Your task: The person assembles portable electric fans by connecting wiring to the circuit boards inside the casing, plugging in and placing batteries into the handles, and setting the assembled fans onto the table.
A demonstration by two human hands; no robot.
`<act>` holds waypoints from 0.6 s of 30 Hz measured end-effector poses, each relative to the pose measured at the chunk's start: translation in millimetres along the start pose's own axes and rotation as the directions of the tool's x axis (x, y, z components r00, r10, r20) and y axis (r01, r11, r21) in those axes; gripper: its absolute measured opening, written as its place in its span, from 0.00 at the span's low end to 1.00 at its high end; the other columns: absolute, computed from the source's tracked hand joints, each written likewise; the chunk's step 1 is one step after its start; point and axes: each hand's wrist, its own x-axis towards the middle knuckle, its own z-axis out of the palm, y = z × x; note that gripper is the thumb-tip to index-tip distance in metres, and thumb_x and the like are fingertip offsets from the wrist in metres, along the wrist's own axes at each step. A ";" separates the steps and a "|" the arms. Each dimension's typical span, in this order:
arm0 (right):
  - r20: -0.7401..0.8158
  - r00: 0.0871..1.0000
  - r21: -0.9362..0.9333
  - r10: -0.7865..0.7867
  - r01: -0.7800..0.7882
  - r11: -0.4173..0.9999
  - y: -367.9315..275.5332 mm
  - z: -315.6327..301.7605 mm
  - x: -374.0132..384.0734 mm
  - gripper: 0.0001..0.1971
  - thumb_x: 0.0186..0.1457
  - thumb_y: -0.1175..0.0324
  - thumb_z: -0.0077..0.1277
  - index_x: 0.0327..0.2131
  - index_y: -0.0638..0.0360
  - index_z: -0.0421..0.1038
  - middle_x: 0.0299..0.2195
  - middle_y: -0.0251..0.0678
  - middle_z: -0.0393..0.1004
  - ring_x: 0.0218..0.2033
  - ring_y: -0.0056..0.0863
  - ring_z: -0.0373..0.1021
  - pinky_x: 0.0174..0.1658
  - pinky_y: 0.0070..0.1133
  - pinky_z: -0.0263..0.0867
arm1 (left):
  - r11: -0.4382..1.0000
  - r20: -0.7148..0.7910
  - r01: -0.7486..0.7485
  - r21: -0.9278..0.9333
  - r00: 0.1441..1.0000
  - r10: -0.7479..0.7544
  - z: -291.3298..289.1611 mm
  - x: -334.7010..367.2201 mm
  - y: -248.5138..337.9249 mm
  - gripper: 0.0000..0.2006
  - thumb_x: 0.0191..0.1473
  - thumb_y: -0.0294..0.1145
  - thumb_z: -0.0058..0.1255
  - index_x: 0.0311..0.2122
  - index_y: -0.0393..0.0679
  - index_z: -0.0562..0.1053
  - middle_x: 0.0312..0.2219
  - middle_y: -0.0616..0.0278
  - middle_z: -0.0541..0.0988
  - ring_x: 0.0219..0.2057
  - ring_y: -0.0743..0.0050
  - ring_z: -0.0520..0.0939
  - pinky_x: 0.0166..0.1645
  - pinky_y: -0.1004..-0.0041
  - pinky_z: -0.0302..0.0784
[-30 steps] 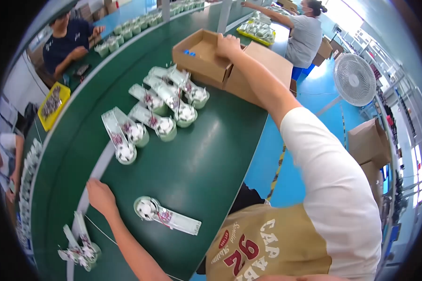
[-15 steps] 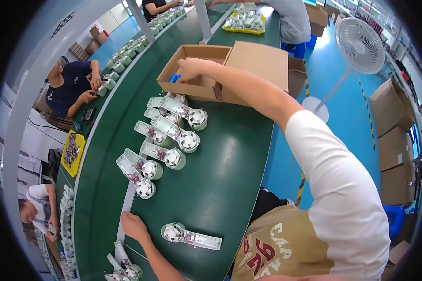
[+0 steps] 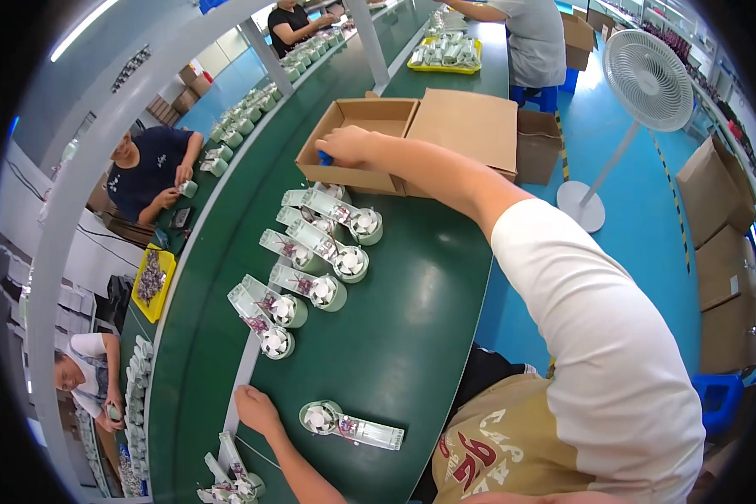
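My right hand [image 3: 350, 144] reaches into an open cardboard box [image 3: 349, 177] with its fingers closed around blue battery cells [image 3: 325, 158], small cylinders partly hidden by the fingers. My left hand [image 3: 256, 408] is loosely closed at the grey rail [image 3: 245, 370] along the green worktable; nothing shows in its fingers. To its right lies a single pale green handheld fan housing [image 3: 373, 433], open, with white blades and thin wires. Beyond the left hand, several similar open fan housings [image 3: 328, 290] lie in a slanting row toward the box.
A cardboard flap [image 3: 464, 126] spreads to the right of the box. More housings [image 3: 233, 480] lie at the lower left. Co-workers sit across the conveyor and at the far end, near yellow trays [image 3: 155, 286]. A white standing fan [image 3: 648, 80] is on the blue floor at right.
The view has shifted, so the scene sits slightly lower and farther right. My right hand stays in the box, its fingers now closer around the blue cells. My left hand stays by the rail.
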 end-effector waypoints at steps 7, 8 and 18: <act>-0.190 0.919 0.005 0.345 -0.350 0.937 -7.0 -16.0 -18.3 0.13 0.59 0.63 0.49 0.43 0.60 0.67 0.40 0.47 0.78 0.41 0.47 0.75 0.41 0.36 0.71 | 0.630 0.124 0.350 -0.693 0.919 -0.375 -43.4 -76.4 -14.4 0.06 0.49 0.24 0.37 0.21 0.42 0.63 0.18 0.69 0.62 0.19 0.80 0.61 0.24 0.77 0.54; -0.322 0.836 0.208 0.445 -0.396 0.894 -17.7 -30.8 -26.3 0.11 0.61 0.64 0.47 0.41 0.60 0.67 0.37 0.44 0.77 0.37 0.44 0.76 0.37 0.34 0.70 | 0.608 0.057 0.356 -0.709 0.889 -0.454 -62.1 -90.4 6.7 0.06 0.48 0.23 0.38 0.21 0.43 0.63 0.18 0.71 0.61 0.19 0.83 0.59 0.23 0.78 0.51; 0.413 0.911 0.420 0.013 -0.177 -0.890 -302.8 -54.3 -252.8 0.15 0.67 0.55 0.39 0.29 0.51 0.57 0.22 0.24 0.55 0.26 0.21 0.56 0.35 0.22 0.55 | 0.467 0.406 0.382 -0.798 0.912 -0.054 -172.5 -203.9 210.4 0.03 0.47 0.22 0.51 0.30 0.37 0.71 0.27 0.57 0.74 0.20 0.69 0.73 0.24 0.71 0.68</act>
